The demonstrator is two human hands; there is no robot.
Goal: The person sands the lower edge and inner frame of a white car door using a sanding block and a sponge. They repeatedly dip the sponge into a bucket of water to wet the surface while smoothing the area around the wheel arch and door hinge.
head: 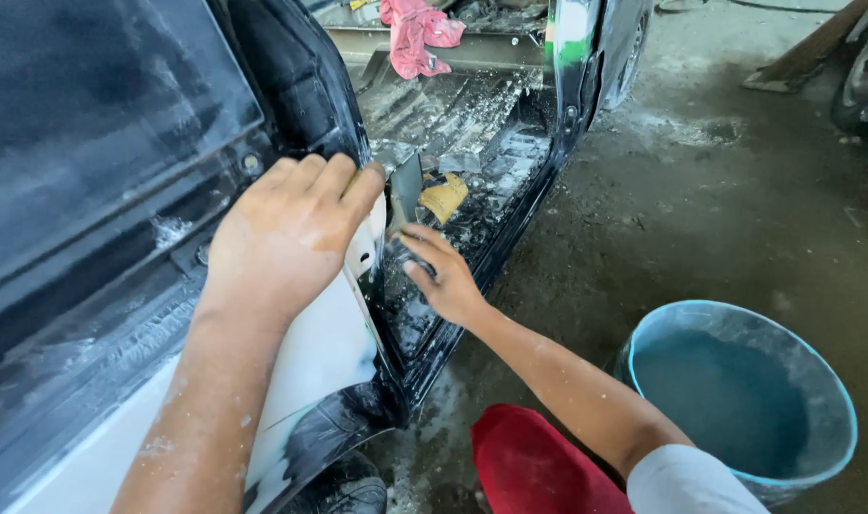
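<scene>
My left hand lies flat, palm down, on the edge of a black car body panel where a white filler patch shows. My right hand reaches into the door opening, its fingers curled around something against the pillar edge that looks like wet sanding paper. A piece of yellowish sandpaper lies just beyond it on the stripped car floor. Both forearms are speckled with white dust.
A blue bucket of cloudy water stands on the wet concrete floor at the right. A pink rag lies inside the car. My red-clad knee is low in the middle. A tyre sits below the panel.
</scene>
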